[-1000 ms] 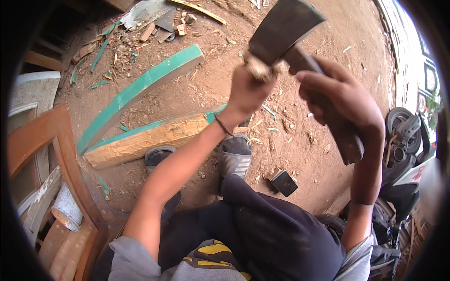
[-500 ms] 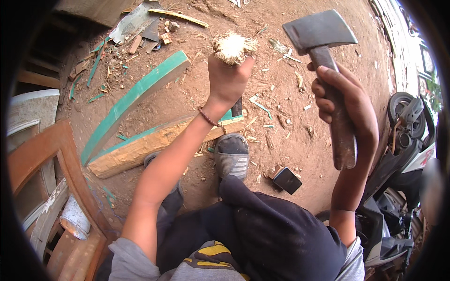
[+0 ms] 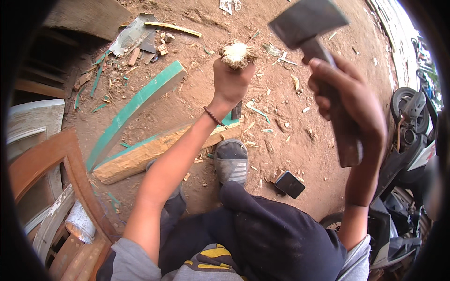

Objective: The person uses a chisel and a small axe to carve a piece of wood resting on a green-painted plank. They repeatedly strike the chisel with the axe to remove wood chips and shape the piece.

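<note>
My left hand [image 3: 229,85] is wrapped round a chisel, whose splayed, fibrous wooden top [image 3: 237,55] sticks out above the fist. Below the hand the dark blade [image 3: 236,111] stands at the far end of a curved timber [image 3: 150,153], bare wood along its side and green on top; where the tip meets it I cannot see clearly. My right hand [image 3: 347,91] grips a hatchet by its dark handle, raised to the right of the chisel. Its broad grey head [image 3: 307,23] is blurred and well apart from the chisel top.
A second green curved timber [image 3: 136,114] lies behind the first. My sandalled foot [image 3: 231,161] is close to the worked end. A phone [image 3: 289,184] lies right of it. Brown frames [image 3: 70,147] and a white can [image 3: 80,222] stand left, a motorbike [image 3: 408,136] right. Chips litter the ground.
The hatchet has shifted a little up and tilted, now blurred by motion, while my right hand moved slightly right. My left hand keeps its hold on the chisel. The whole view has shifted slightly.
</note>
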